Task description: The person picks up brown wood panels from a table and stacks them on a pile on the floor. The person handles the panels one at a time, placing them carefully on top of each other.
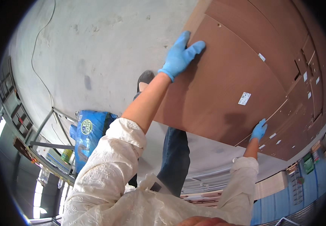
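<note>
1 broad brown panel [215,83] spreads in front of us and to our right, a white label [244,98] on its face. Our left hand [180,57] rests at the panel's left edge, thumb splayed well away from the fingers; we cannot tell whether any fingertip hooks underneath. Our right hand [259,130] sits at the panel's near right seam, fingertips at the line; whether it pinches anything, we cannot tell.

With our 2 hands so far apart, we judge that uneven force could twist the panel and let a corner drop. Gloves sliding on its smooth-looking face would be another likely cause. Should the left edge slip, our dark shoe [146,77], just left of the panel, could be struck. The drilled boards [300,98] right of the panel might nip our fingertips if the seam closed. A wide swing could also reach the blue sack [89,132], left of the panel's near edge.
</note>
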Demonstrator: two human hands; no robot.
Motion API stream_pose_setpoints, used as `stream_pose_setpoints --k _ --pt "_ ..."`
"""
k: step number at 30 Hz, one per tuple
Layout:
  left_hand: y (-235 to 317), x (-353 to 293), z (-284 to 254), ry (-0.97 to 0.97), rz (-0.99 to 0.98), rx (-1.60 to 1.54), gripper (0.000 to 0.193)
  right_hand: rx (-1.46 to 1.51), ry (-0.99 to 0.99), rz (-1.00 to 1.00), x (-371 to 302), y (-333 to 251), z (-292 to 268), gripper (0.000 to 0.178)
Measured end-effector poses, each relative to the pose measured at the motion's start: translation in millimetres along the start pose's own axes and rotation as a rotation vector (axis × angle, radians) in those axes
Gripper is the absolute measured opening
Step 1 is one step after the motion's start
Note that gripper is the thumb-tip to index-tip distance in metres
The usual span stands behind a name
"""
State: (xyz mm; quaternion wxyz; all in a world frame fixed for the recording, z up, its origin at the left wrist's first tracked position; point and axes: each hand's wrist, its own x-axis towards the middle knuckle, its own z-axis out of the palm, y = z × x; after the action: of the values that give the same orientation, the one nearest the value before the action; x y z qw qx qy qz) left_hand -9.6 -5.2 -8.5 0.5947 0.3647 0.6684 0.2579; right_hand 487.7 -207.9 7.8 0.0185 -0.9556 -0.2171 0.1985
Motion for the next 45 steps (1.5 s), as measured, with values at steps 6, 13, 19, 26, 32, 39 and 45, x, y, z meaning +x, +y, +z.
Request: stream_pose_setpoints --k 6,13,19,26,32,39,45 --pt "6 3 -6 0.012 0.048 0.058 0.091 0.071 -0.011 0.041 -20 -10 10 0.093" --pt "8 2 -11 -0.004 0.081 0.061 0.095 0.120 0.022 0.051 -1 5 21 0.096" --pt "2 5 -8 0.007 0.104 0.075 0.094 0.081 -0.056 0.048 8 11 10 0.096" --pt "-9 8 -5 -0.021 0.127 0.052 0.092 0.163 -0.047 0.100 13 29 2 0.090" --pt "-6 7 -4 -0.078 0.049 -0.044 0.093 0.153 0.075 0.034 5 34 18 0.075" --pt "-4 6 -3 -0.062 0.057 -0.083 0.081 0.133 0.092 0.088 -4 22 16 0.079" --pt "-3 4 0 -0.153 0.110 -0.205 0.089 0.024 0.079 0.089 -2 23 16 0.079"
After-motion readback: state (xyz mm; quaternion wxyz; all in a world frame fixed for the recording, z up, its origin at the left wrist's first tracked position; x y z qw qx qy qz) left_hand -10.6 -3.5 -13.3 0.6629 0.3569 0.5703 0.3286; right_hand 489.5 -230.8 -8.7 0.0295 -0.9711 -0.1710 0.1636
